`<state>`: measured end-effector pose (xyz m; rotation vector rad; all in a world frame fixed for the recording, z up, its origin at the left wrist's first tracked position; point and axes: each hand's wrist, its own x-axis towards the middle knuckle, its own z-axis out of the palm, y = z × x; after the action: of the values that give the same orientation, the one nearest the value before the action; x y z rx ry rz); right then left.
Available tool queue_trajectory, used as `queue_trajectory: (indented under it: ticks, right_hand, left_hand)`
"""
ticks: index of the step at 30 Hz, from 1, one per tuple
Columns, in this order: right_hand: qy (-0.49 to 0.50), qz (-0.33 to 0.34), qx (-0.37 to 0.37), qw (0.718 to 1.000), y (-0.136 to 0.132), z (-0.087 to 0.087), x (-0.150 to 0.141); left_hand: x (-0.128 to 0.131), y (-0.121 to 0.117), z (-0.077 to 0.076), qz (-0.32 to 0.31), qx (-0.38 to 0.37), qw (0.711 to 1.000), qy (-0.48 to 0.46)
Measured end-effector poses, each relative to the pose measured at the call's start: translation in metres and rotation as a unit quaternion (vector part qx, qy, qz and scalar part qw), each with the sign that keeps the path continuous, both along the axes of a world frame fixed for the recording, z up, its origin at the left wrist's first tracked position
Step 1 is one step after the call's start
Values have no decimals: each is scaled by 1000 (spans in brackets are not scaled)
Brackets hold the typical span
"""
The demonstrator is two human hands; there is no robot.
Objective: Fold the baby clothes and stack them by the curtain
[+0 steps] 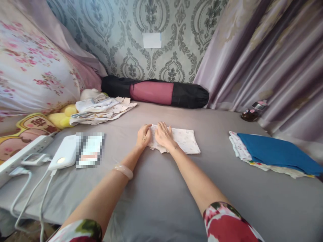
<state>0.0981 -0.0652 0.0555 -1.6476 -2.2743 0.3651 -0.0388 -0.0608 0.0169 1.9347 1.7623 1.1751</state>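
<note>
Floral sleeves (228, 223) nearest; beyond them, left hand (144, 136) and right hand (164, 136) at the left end of a folded pale cloth (186, 139) on the grey bed (151, 195).
The cloth's long axis runs left to right, most of the uncovered part lying right of the fingers, with the right hand nearer that free end. The right hand rests flat on the cloth, fingers extended and mostly close together; the left hand's curl at the left edge, whether pinching fabric I cannot tell. As for containers, a dark bottle (249, 115) sits far right by the curtain (234, 67), its contents unclear; a long black-and-pink bag (152, 92) lies at the far side, hiding whatever it holds.
</note>
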Motion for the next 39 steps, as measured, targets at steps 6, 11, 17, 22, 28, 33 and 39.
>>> queue_trajectory:
  ticks: [6,11,17,22,28,33,39]
  right_hand:
    - [-64,-3,-11,998,-9,-9,26]
    - [-72,-9,-7,997,-10,-15,24]
    - [-65,-5,-19,998,-10,-11,25]
    - [-56,-32,-24,998,-15,-7,40]
    - [-72,-85,-21,994,-18,-12,61]
    - [-71,-92,-28,993,-18,-15,61]
    - [-57,-86,-34,994,-19,-11,61]
  left_hand:
    - [14,-9,4,-76,-31,972,220]
    - [18,-12,9,-84,-69,958,266]
    - [17,-12,11,-89,-87,959,253]
    - [16,-11,10,-92,-92,957,258]
    - [16,-10,7,-90,-88,957,262]
    - [14,-10,6,-98,-72,957,264]
    - [11,-9,4,-104,-70,956,267]
